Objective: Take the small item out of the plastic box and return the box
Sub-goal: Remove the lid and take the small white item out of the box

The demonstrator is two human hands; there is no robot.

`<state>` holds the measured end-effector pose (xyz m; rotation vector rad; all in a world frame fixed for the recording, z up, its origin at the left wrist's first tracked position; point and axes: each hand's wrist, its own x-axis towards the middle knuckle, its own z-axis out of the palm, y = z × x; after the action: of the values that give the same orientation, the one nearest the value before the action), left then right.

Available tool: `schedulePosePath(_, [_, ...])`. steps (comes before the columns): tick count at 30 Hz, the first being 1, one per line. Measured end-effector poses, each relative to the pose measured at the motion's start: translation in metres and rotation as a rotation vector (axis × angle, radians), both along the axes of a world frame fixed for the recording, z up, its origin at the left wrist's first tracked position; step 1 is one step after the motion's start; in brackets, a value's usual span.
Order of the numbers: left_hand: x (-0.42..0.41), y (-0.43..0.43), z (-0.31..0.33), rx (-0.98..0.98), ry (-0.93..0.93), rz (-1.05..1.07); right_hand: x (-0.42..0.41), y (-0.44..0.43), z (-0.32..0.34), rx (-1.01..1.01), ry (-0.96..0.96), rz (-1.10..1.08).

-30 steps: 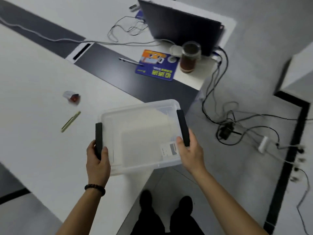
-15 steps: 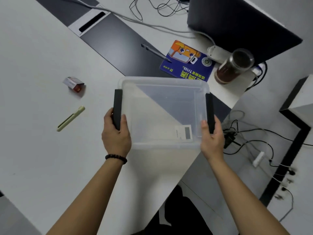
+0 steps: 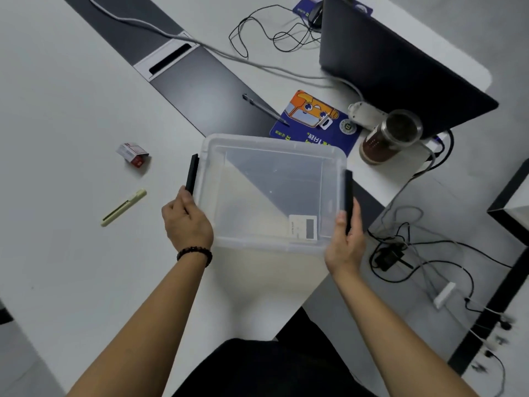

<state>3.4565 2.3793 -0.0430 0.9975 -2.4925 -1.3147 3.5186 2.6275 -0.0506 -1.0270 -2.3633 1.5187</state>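
Gripping the black side handles, the left hand (image 3: 187, 222) and right hand (image 3: 345, 242) hold the plastic box (image 3: 272, 193) between them; the small red carton (image 3: 133, 154) lies left of the left hand.

A single head-worn wide-angle view looks steeply down and forward over the person's own forearms. It sits close above the white table (image 3: 71, 110), whose edges bow at the frame's borders. The floor (image 3: 415, 325) fills the right side, the person's lap the bottom centre.

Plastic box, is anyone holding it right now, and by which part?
Yes. The left hand and right hand hold the clear plastic box by its black side handles, one on each side.
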Motion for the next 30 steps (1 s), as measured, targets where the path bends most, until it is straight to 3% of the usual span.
schedulePosePath(7, [0.001,-0.004,-0.005,-0.095,-0.027,-0.081,-0.001,-0.001,-0.006,0.075,0.051,-0.035])
schedulePosePath(15, [-0.001,-0.01,-0.004,-0.031,-0.056,-0.172,-0.002,-0.008,0.005,0.25,-0.092,0.028])
schedulePosePath(22, [0.011,-0.015,0.024,-0.004,0.164,-0.178,0.011,-0.009,0.029,0.091,-0.055,0.126])
schedulePosePath(26, [0.031,-0.014,0.05,0.192,0.299,-0.219,0.02,-0.015,0.049,0.058,-0.051,0.1])
schedulePosePath(30, [0.07,-0.022,0.048,0.222,0.361,-0.224,0.051,-0.026,0.056,0.026,-0.01,0.01])
